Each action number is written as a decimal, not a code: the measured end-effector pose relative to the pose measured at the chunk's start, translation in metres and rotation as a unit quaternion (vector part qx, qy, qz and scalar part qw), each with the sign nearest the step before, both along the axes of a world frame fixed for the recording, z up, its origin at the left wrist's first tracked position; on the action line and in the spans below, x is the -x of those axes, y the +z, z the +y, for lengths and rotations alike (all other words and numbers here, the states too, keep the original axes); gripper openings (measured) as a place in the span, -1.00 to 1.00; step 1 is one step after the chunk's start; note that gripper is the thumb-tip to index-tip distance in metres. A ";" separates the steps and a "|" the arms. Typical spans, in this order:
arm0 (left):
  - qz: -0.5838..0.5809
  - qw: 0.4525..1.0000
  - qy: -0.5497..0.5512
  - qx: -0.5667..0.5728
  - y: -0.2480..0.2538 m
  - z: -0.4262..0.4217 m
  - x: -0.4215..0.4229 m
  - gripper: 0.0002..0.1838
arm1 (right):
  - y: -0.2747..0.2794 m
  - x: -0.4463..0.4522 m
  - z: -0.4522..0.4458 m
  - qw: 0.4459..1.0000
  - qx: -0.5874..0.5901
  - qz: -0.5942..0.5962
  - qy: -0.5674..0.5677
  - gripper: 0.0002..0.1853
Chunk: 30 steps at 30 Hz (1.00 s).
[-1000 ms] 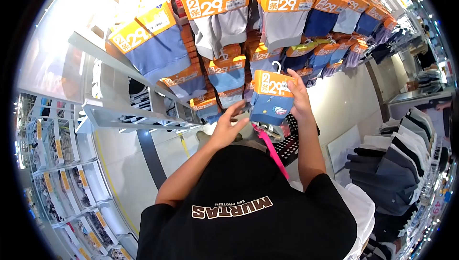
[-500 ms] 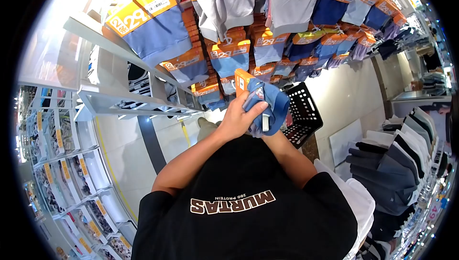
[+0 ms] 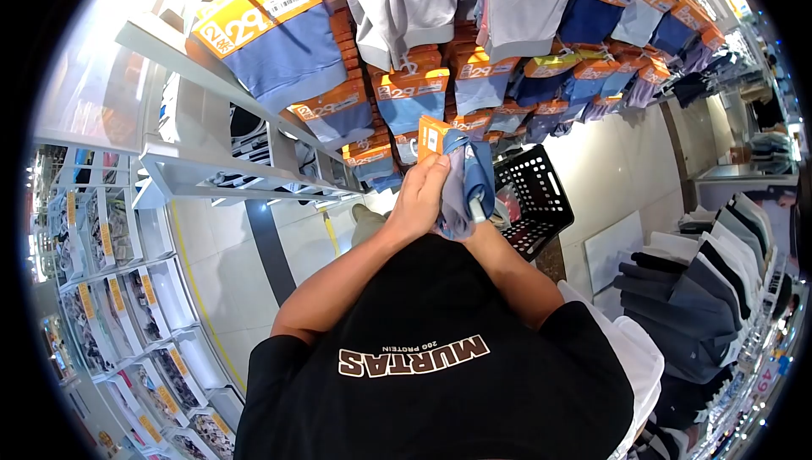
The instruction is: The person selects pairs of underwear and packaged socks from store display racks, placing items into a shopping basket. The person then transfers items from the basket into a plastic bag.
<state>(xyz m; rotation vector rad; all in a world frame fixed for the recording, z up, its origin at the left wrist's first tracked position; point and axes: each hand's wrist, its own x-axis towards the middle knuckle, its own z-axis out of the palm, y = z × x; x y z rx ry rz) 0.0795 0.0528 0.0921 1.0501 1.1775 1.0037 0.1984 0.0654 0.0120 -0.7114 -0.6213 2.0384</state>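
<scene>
Head view: in hand, by the look of it, a close check of the garment pack (image 3: 467, 174), with the cloth bunched below the card for looking or feeling (a judgement from the pose alone, nothing firmer). Held up just in front of the black T-shirt (image 3: 423, 308), below the rows of hanging packs (image 3: 412, 109) and just beside the black basket (image 3: 541, 198). At the top, an orange card (image 3: 430, 140), standing roughly upright; next to and below it, blue cloth (image 3: 481, 168) and grey-mauve cloth (image 3: 455, 189), the two pressed together in loose folds, with a small pale tag (image 3: 476, 209) near the lower end. For the next move, probably in need of a sure grip near the card and a lighter touch on the cloth, so as to avoid slipping or twisted folds. On the left hand (image 3: 419, 196), fingers close together rather than spread, clamped on the near side of the pack, with the thumb pressed near the base of the card. On the right hand (image 3: 479, 229), mostly covered by the folds, no telling the spread of the fingers or the exact hold; apparently touching the cloth from behind and below, perhaps in support.
</scene>
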 end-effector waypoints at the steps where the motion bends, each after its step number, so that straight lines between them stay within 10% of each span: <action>1: 0.010 1.000 -0.012 0.008 0.000 0.002 0.000 -0.58 | 0.002 -0.001 -0.001 0.998 0.043 0.035 0.018 -0.64; 6: -0.067 0.996 -0.032 0.049 -0.003 0.000 0.000 -0.67 | -0.005 -0.011 -0.005 0.920 0.141 0.356 0.083 -0.63; 10: -0.099 0.994 -0.010 0.038 -0.012 -0.001 -0.002 -0.69 | -0.028 -0.020 0.007 0.946 0.232 0.223 0.027 -0.79; 14: -0.078 0.997 0.010 0.000 -0.037 -0.001 0.005 -0.69 | -0.007 -0.031 0.015 0.996 0.017 -0.001 -0.093 -0.84; 18: -0.051 0.996 0.044 0.049 -0.079 -0.009 0.023 -0.75 | -0.029 -0.085 0.066 0.911 -0.180 -0.284 -0.240 -0.64; 30: 0.022 0.991 -0.045 0.122 -0.106 -0.039 0.037 -0.72 | -0.005 -0.133 0.188 0.903 -0.228 -0.296 -0.212 -0.56</action>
